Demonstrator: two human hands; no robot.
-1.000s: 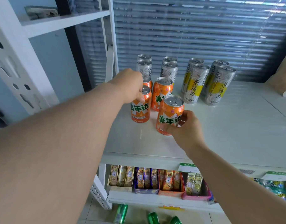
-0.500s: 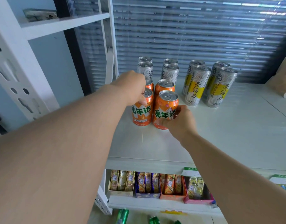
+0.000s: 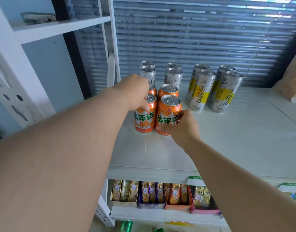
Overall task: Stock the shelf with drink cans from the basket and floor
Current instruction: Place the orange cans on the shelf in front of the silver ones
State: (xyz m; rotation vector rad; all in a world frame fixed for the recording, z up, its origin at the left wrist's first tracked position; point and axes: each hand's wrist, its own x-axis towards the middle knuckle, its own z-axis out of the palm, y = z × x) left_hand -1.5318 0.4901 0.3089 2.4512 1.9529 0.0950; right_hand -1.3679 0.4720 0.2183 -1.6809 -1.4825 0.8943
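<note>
Head view: four orange cans stand upright in a tight two-by-two block near the left end of the white shelf. The front-right orange can has green lettering edged in white and a silver top with a pull tab. It sits just beside the front-left orange can, and I cannot tell if they touch. The right hand is clamped round the front-right can's lower part, thumb across the label. The left hand is curled over the rim of the front-left can and grips it from above.

Behind the block stand grey cans in two short files, and to their right tall yellow-banded cans. The shelf's white upright post rises close on the left. Bare shelf lies in front of the block up to the front edge, and broadly to the right as far as a brown paper bag. Below, snack boxes fill the lower shelf, and green cans lie on the floor.
</note>
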